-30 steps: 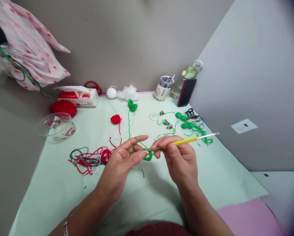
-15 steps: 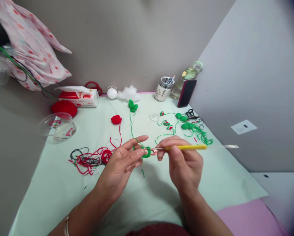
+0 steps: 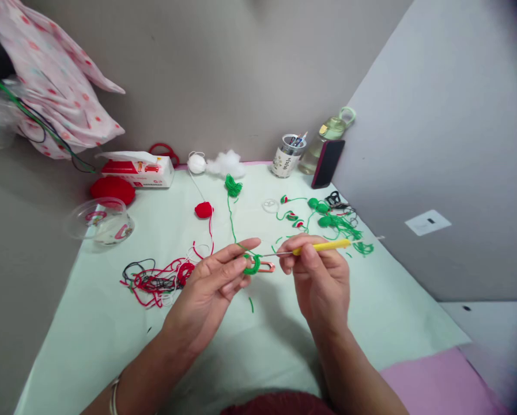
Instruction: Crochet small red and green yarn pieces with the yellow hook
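A small green crocheted piece (image 3: 252,265) is pinched between the thumb and fingers of my left hand (image 3: 215,276). Green yarn runs over my left index finger from a green yarn bundle (image 3: 233,186) farther back. Out of the piece's right side sticks a pinkish metal clip (image 3: 266,267). My right hand (image 3: 321,282) grips a crochet hook (image 3: 323,248) by its yellow handle. The hook's thin metal tip points left and meets the yarn at the top of the green piece.
Tangled red, black and white yarn (image 3: 158,281) lies left of my hands. Behind are a red yarn ball (image 3: 203,210), a tissue box (image 3: 137,173), a pen can (image 3: 287,158) and a phone (image 3: 328,164). Green crocheted balls (image 3: 324,221) sit at right.
The hook has tilted, its handle end now higher and farther left. The green piece has shifted slightly left and turned, and more of the metal clip shows.
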{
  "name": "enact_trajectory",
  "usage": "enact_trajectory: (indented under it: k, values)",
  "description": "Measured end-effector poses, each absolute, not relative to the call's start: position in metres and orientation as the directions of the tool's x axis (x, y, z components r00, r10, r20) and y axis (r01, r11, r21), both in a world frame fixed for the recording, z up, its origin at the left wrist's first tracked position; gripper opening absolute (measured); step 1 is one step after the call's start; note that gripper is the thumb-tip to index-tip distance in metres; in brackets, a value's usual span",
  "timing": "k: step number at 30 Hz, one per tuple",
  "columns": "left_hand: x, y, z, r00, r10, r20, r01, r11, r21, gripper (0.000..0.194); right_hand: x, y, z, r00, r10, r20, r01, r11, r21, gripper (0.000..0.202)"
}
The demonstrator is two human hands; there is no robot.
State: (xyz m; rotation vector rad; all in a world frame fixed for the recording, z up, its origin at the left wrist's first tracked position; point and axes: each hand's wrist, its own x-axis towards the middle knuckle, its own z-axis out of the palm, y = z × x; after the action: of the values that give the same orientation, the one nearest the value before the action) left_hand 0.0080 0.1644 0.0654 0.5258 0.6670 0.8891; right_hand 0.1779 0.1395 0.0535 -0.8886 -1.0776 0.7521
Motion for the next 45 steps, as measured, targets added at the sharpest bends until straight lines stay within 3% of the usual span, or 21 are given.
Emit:
enact_trajectory:
  k: [2, 5, 7, 12, 15, 17, 19, 20, 21, 23, 26, 28, 31, 34, 41, 45]
  values:
    - [0.007, 0.163, 0.065, 0.421, 0.866, -0.268, -0.491, 0.467, 0.736, 0.032, 0.177, 0.140, 0.056, 0.243, 0.905, 0.349, -0.202, 0.399, -0.894, 0.020]
    - [0.008, 0.160, 0.062, 0.405, 0.887, -0.223, -0.431, 0.400, 0.809, 0.040, 0.172, 0.139, 0.055, 0.159, 0.893, 0.421, -0.082, 0.437, -0.896, 0.015]
    - [0.009, 0.159, 0.062, 0.417, 0.880, -0.227, -0.419, 0.408, 0.811, 0.042, 0.171, 0.138, 0.053, 0.158, 0.878, 0.451, -0.028, 0.461, -0.887, 0.014]
    - [0.007, 0.162, 0.066, 0.426, 0.869, -0.253, -0.403, 0.433, 0.806, 0.033, 0.176, 0.138, 0.054, 0.155, 0.918, 0.365, -0.184, 0.389, -0.903, 0.022]
    - [0.006, 0.161, 0.066, 0.354, 0.908, -0.224, -0.409, 0.366, 0.836, 0.033, 0.178, 0.131, 0.054, 0.117, 0.833, 0.540, 0.131, 0.526, -0.840, 0.021]
    - [0.007, 0.160, 0.066, 0.332, 0.918, -0.218, -0.431, 0.353, 0.830, 0.038, 0.177, 0.125, 0.053, -0.027, 0.727, 0.686, 0.440, 0.625, -0.645, 0.026]
    - [0.008, 0.159, 0.066, 0.384, 0.888, -0.253, -0.473, 0.425, 0.772, 0.043, 0.175, 0.122, 0.052, -0.133, 0.658, 0.741, 0.601, 0.648, -0.468, 0.035]
    - [0.009, 0.160, 0.066, 0.425, 0.861, -0.278, -0.492, 0.478, 0.728, 0.045, 0.174, 0.121, 0.051, -0.134, 0.647, 0.750, 0.638, 0.636, -0.435, 0.036]
    - [0.009, 0.161, 0.066, 0.463, 0.833, -0.302, -0.503, 0.527, 0.684, 0.046, 0.174, 0.122, 0.051, -0.100, 0.645, 0.757, 0.641, 0.624, -0.447, 0.035]
    - [0.010, 0.163, 0.067, 0.496, 0.804, -0.328, -0.512, 0.576, 0.637, 0.043, 0.174, 0.126, 0.051, 0.049, 0.672, 0.739, 0.530, 0.610, -0.590, 0.028]
    - [0.009, 0.164, 0.067, 0.418, 0.857, -0.302, -0.501, 0.495, 0.710, 0.037, 0.176, 0.135, 0.054, 0.203, 0.809, 0.552, 0.135, 0.535, -0.834, 0.023]
    - [0.010, 0.162, 0.066, 0.356, 0.900, -0.251, -0.472, 0.405, 0.783, 0.037, 0.175, 0.138, 0.054, 0.183, 0.866, 0.465, -0.017, 0.476, -0.879, 0.024]
    - [0.011, 0.156, 0.064, 0.344, 0.913, -0.221, -0.452, 0.367, 0.813, 0.043, 0.168, 0.135, 0.051, 0.133, 0.803, 0.582, 0.199, 0.553, -0.809, 0.018]
    - [0.014, 0.153, 0.064, 0.341, 0.903, -0.261, -0.483, 0.406, 0.776, 0.033, 0.159, 0.127, 0.050, 0.069, 0.698, 0.713, 0.424, 0.626, -0.654, 0.024]
    - [0.016, 0.154, 0.065, 0.431, 0.824, -0.368, -0.529, 0.561, 0.637, 0.031, 0.157, 0.122, 0.052, 0.142, 0.783, 0.605, 0.256, 0.561, -0.787, 0.020]
    - [0.016, 0.153, 0.063, 0.409, 0.835, -0.369, -0.540, 0.547, 0.639, 0.030, 0.161, 0.103, 0.045, 0.159, 0.840, 0.519, 0.234, 0.479, -0.846, 0.036]
